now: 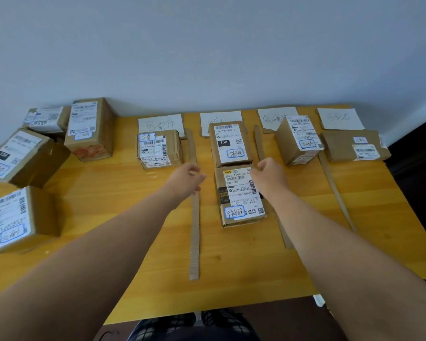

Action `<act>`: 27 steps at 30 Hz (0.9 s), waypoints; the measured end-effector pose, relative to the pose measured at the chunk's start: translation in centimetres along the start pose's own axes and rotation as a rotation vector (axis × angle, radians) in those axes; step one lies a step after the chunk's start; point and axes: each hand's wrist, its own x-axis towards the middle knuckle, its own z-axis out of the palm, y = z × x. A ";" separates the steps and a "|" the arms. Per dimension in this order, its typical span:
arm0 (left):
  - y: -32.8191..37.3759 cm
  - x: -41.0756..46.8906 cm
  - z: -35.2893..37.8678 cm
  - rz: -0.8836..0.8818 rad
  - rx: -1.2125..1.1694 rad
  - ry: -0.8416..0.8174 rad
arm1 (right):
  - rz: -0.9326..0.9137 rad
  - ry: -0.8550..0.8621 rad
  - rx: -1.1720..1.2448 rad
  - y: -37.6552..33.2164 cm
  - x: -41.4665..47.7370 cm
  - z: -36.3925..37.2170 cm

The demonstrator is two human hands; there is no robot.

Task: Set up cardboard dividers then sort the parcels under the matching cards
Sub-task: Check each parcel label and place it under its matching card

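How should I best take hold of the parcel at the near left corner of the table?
Probably from above, across its left and right sides: the parcel lies flat, label up, its shorter span runs left to right, and nothing leans on it.

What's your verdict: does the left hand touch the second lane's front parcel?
Apart. The head view shows bare table between left hand and front parcel.

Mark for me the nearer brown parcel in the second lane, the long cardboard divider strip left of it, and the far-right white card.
Nearer brown cardboard parcel (240,193), head view, on its white shipping label.
Long corrugated cardboard divider strip (194,237), head view, mid-length.
Far-right white handwritten card (341,118), head view, its centre.
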 end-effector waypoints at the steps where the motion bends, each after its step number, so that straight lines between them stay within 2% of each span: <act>1: 0.2 -0.2 -0.8 0.019 -0.004 0.020 | -0.038 0.007 -0.012 -1.0 -0.1 0.0; 11: -3.0 -2.2 -9.1 0.086 -0.015 0.133 | -0.198 -0.119 0.043 -9.2 -3.7 6.0; 17: -7.0 -2.8 -16.4 0.122 0.085 0.185 | -0.177 -0.127 0.090 -13.2 -6.8 12.6; 22: -11.4 -2.2 -24.3 0.133 0.188 0.202 | -0.075 -0.100 0.170 -17.3 -9.3 19.6; 27: -13.8 -0.6 -30.7 0.130 0.166 0.227 | -0.052 -0.131 0.191 -21.3 -10.7 25.1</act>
